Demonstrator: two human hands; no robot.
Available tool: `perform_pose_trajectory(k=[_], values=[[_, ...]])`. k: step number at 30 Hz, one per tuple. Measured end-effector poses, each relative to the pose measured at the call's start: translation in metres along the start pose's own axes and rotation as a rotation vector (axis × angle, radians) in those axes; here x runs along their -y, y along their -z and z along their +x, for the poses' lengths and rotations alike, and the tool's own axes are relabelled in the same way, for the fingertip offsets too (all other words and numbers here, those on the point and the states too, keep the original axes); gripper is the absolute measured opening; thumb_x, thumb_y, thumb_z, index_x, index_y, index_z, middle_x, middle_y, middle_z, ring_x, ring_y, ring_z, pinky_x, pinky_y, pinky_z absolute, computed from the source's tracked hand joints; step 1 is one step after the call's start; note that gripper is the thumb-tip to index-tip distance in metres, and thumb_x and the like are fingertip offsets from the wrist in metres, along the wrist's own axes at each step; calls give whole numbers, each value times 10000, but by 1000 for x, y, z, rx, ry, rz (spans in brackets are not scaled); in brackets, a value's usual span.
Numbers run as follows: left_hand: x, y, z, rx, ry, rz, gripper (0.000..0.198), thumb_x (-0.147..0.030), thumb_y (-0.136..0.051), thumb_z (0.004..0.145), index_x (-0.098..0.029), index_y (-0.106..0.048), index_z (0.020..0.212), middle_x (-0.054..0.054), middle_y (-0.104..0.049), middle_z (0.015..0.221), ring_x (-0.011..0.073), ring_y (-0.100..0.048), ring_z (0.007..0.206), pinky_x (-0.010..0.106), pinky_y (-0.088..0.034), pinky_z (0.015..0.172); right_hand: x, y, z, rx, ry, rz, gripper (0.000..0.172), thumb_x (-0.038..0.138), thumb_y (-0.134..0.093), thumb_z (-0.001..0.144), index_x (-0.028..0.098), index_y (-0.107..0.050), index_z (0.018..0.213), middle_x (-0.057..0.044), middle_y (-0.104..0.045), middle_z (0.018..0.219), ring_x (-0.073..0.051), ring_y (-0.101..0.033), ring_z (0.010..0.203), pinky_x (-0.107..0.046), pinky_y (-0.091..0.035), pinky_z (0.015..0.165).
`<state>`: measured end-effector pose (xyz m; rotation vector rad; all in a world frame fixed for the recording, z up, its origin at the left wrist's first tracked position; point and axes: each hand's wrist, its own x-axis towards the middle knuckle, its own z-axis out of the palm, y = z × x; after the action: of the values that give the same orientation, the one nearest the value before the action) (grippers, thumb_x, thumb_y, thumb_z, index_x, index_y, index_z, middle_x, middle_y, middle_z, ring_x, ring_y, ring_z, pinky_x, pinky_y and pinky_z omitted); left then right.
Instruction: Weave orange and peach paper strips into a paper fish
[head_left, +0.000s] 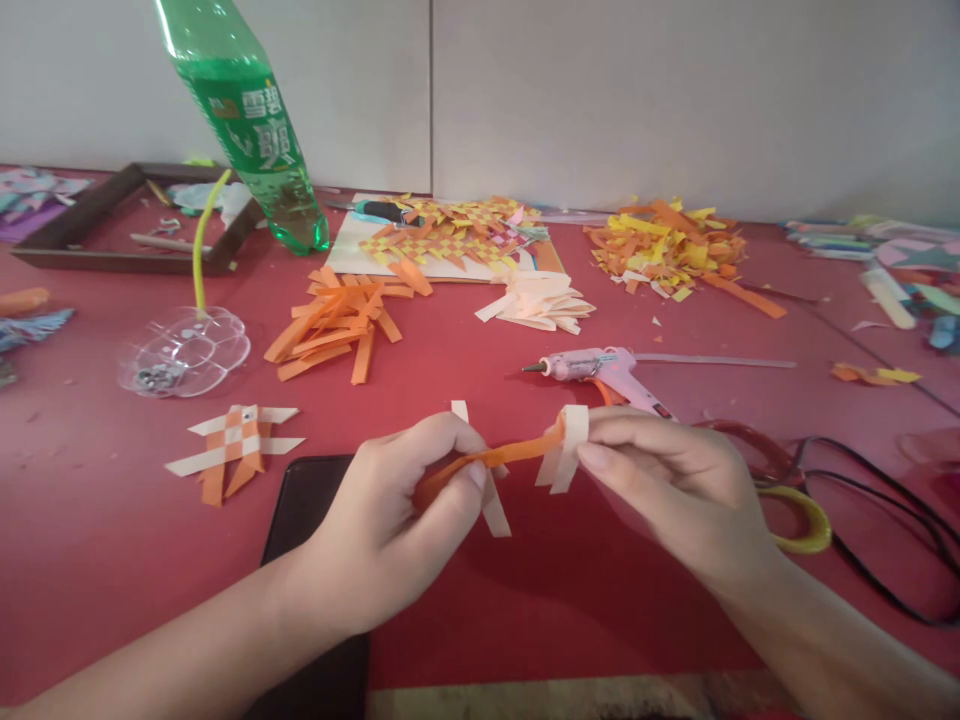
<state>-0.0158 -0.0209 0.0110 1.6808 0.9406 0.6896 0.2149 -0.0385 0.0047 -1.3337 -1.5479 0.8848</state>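
Note:
My left hand (420, 520) pinches an orange paper strip (521, 450) between thumb and forefinger. The strip stretches across to a cream paper strip (576, 440), folded into a loop around its far end. My right hand (675, 480) grips that cream strip at its right side with thumb and fingertips. Another cream strip (496, 508) pokes out beneath my left thumb; how it joins the orange one is hidden. Left of my hands lies a woven orange and cream paper fish (241, 440). A pink glue gun (592, 370) rests just beyond my right hand.
Orange strips (337, 325) and cream strips (536, 300) lie in piles ahead, with orange-yellow scraps (671, 245) behind. A green bottle (259, 150) stands near a dark frame (120, 262) and a clear dish (195, 350). Scissors (806, 525), a black cord (862, 550) and a dark flat object (311, 500) are close by.

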Motion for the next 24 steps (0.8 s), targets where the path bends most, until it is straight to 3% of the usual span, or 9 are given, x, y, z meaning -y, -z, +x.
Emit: perform_pose_trajectory(k=[13, 24], values=[[-3, 0, 1, 9, 1, -54, 145, -195, -435, 968, -195, -554, 885, 5, -762, 752, 153, -677, 673, 270, -463, 623, -6, 4, -1, 6, 1, -3, 85, 269, -672, 863, 285, -713, 790, 21, -722, 812, -127, -649, 680, -209, -530, 579], [-2, 0, 1, -2, 18, -41, 131, -196, -450, 959, -200, -549, 874, -4, -759, 746, 153, -684, 678, 266, -472, 630, -7, 5, -1, 15, 4, -3, 80, 278, -663, 868, 274, -715, 808, -2, -722, 829, -147, -652, 682, -246, -533, 569]])
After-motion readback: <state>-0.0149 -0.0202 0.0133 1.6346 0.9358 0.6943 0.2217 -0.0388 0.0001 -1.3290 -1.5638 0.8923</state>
